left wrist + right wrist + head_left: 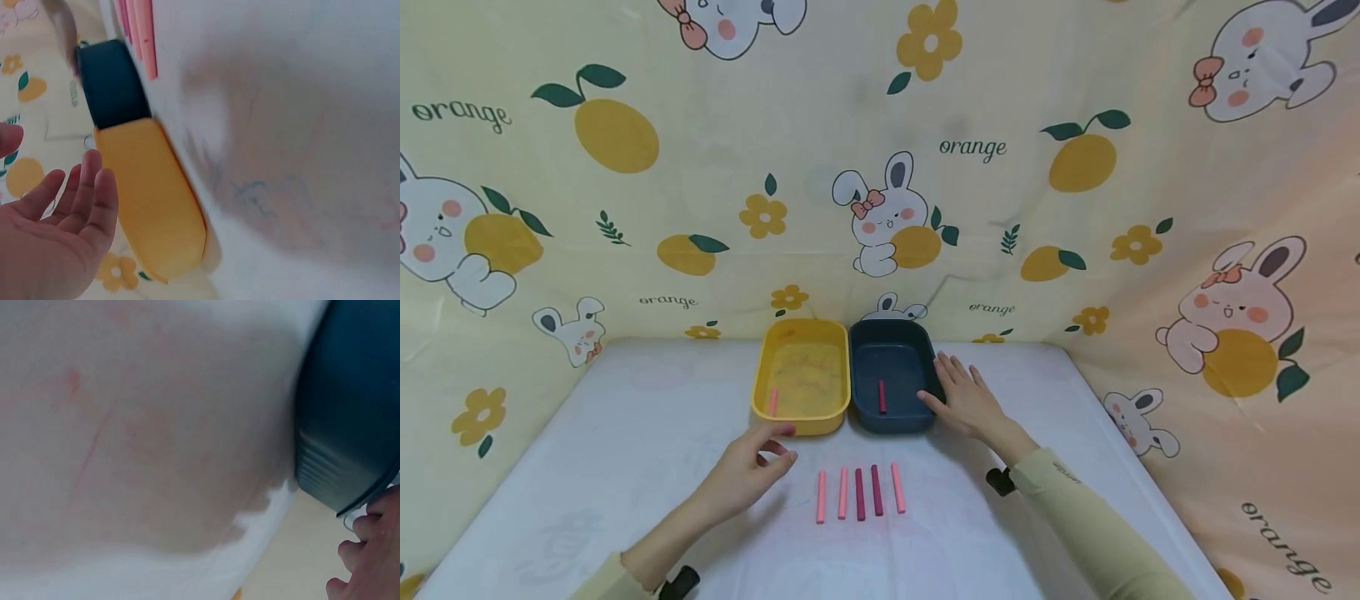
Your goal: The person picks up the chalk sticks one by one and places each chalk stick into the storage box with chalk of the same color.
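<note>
Side by side stand a yellow plastic bin (801, 425) and a dark blue one (895, 423). One light pink chalk-like stick (773, 402) lies in the yellow bin, and a dark red stick (882, 397) in the blue one. My left hand (748, 467) hovers by the yellow bin's front left corner, fingers loosely bent and holding nothing; the left wrist view shows its palm (62, 237). Extended and spread, the fingers of my right hand (966, 404) are at the blue bin's right rim. In the right wrist view, its fingers (375, 550) are beside that bin's rim.
In front of the bins lies a row of several sticks: light pink ones (821, 497) and dark red ones (860, 494). The white tabletop (970, 533) has faint coloured smudges. A patterned cloth (820, 100) with rabbits and oranges hangs behind and around the table.
</note>
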Tool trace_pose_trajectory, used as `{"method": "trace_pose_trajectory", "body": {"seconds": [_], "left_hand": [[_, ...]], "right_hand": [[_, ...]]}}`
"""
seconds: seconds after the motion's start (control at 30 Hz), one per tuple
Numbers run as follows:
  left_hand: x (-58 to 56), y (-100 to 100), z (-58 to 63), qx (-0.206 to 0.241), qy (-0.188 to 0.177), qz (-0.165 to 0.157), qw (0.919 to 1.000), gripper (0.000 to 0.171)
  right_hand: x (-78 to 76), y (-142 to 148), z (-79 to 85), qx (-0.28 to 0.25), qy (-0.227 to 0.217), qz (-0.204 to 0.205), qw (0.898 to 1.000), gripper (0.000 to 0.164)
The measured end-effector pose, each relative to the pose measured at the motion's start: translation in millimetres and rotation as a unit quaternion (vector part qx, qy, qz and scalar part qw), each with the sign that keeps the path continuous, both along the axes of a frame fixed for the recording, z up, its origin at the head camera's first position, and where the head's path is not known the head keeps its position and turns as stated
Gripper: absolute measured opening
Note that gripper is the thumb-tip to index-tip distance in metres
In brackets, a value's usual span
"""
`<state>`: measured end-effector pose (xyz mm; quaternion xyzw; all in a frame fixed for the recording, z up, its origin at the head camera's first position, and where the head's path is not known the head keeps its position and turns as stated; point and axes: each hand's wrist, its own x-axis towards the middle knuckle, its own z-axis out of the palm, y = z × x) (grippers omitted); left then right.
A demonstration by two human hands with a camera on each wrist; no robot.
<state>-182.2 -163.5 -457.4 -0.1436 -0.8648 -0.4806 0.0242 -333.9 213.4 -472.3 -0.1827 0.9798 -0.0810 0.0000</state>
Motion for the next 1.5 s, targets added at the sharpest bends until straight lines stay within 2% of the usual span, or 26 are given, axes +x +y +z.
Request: {"method": "trace_pose_trajectory", "body": {"seconds": [0.27,0.63,0.83,1.07,1.3,1.5], "left_hand": [[-5.8,11.9,-5.2,-0.004,-0.044,-0.05,0.9978,0.041],[-15.5,28.6,-16.0,-0.066,-0.064,-0.076,0.9929,0.045],[-17.5,32.2,-20.4,-0.102,-0.071,-0.081,0.9889,0.048],[-20.8,37.5,-27.8,-0.128,-0.119,-0.078,0.9815,0.054],[-23.2,39.9,-33.1,-0.16,-0.119,-0.079,0.9766,0.056],[-23.2,41.5,-32.7,-0.175,-0.112,-0.089,0.9741,0.055]], "right_hand": [[0.5,-3.1,-3.5,-0.009,-0.009,0.0,1.0,0.09],[0.8,-5.6,-3.9,-0.026,-0.019,0.008,0.999,0.086],[0.7,-3.5,-5.1,-0.023,-0.021,0.011,0.999,0.087],[1.6,-4.7,-4.6,-0.018,-0.017,0.015,1.0,0.086],[4.5,-6.4,-1.3,-0.016,-0.02,0.013,1.0,0.085],[4.0,-5.4,-1.9,-0.014,-0.017,0.013,1.0,0.085]]}}
